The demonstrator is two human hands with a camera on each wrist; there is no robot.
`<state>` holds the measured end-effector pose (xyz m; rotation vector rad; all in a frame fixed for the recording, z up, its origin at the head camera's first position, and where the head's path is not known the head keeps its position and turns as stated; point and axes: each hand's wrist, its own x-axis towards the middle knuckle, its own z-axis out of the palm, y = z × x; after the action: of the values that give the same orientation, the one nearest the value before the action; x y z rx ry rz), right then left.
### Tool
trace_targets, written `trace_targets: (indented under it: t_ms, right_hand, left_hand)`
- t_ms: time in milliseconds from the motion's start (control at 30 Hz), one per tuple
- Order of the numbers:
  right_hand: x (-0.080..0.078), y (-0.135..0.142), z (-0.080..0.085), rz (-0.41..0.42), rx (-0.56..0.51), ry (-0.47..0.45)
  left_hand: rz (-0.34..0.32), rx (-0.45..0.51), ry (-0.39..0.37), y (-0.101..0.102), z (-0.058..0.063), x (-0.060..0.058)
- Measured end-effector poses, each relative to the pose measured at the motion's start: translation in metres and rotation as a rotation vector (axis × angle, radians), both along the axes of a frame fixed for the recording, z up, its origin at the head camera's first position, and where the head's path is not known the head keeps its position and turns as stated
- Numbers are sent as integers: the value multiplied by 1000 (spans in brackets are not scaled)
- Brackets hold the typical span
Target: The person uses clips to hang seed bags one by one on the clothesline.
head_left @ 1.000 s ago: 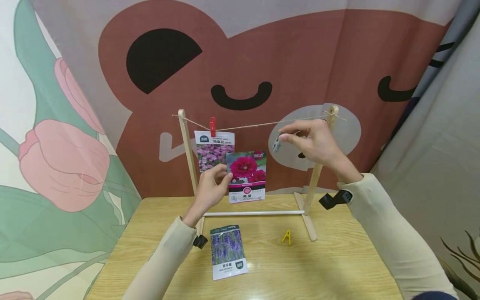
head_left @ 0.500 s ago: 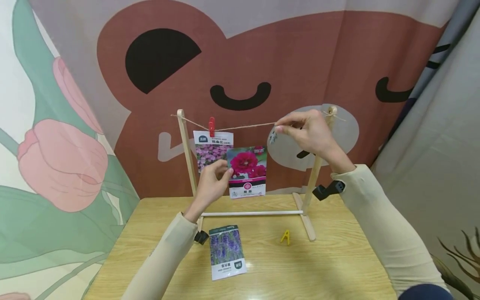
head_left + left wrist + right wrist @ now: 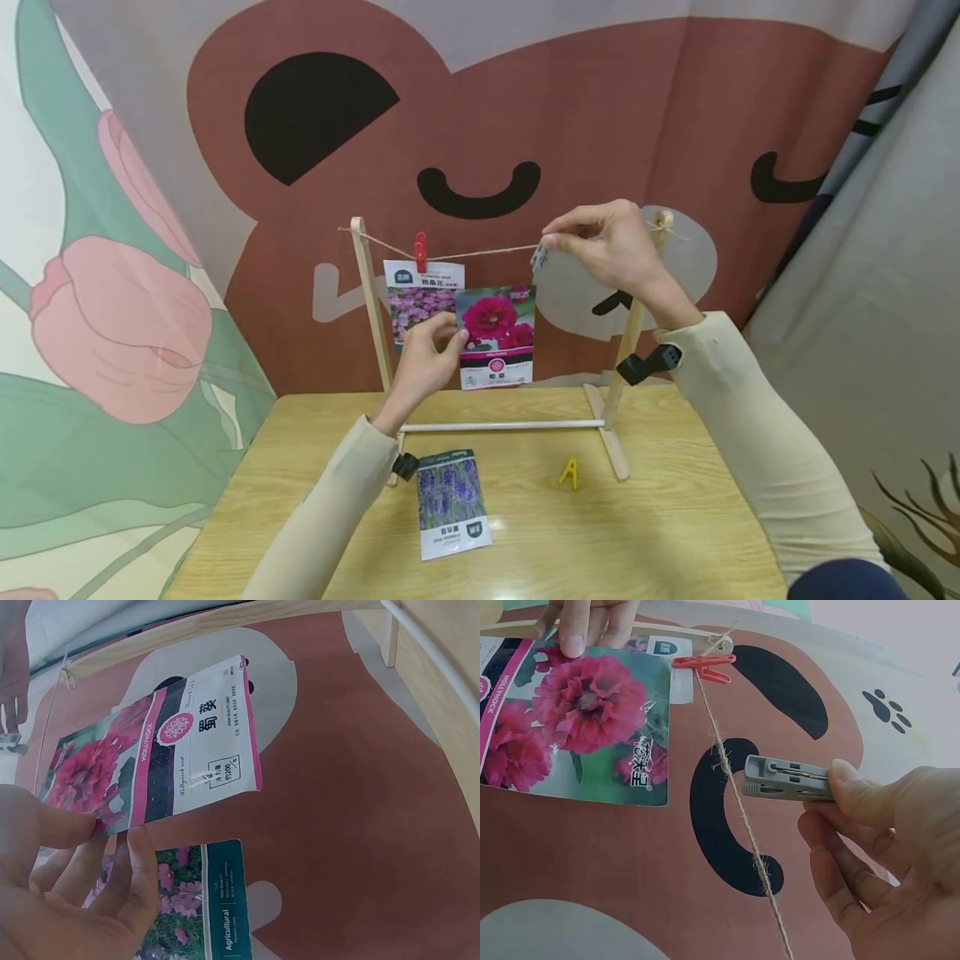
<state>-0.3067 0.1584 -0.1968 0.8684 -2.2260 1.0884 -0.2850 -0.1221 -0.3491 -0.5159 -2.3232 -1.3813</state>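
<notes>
My left hand (image 3: 429,357) pinches the left edge of a hollyhock seed packet (image 3: 497,337) between thumb and fingers. The packet is upright, just below the twine (image 3: 480,252). Between thumb and fingertips my right hand (image 3: 617,254) holds a grey clothespin (image 3: 789,778), close to the twine. In the right wrist view the clothespin's end points at the twine, with a small gap seen between them. A packet with small pink flowers (image 3: 422,302) hangs from the twine by a red clothespin (image 3: 421,252), partly hidden behind my left hand and the hollyhock packet.
The twine runs between two wooden posts (image 3: 370,304) joined low down by a white rod (image 3: 502,426). On the wooden table (image 3: 637,533) lie a lavender seed packet (image 3: 453,504) and a yellow clothespin (image 3: 568,473). A patterned curtain (image 3: 585,108) hangs behind the frame.
My right hand has moved left and up with the grey clothespin, closer to the twine. My left hand has raised the hollyhock packet a little. The hanging packet stays in place.
</notes>
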Motion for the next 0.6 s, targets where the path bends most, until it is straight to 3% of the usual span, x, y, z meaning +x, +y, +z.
trace_targets:
  t_ms: [600]
  right_hand:
    - [-10, -15, 17, -44, 43, -25]
  left_hand:
    - [-4, 14, 22, 15, 12, -9]
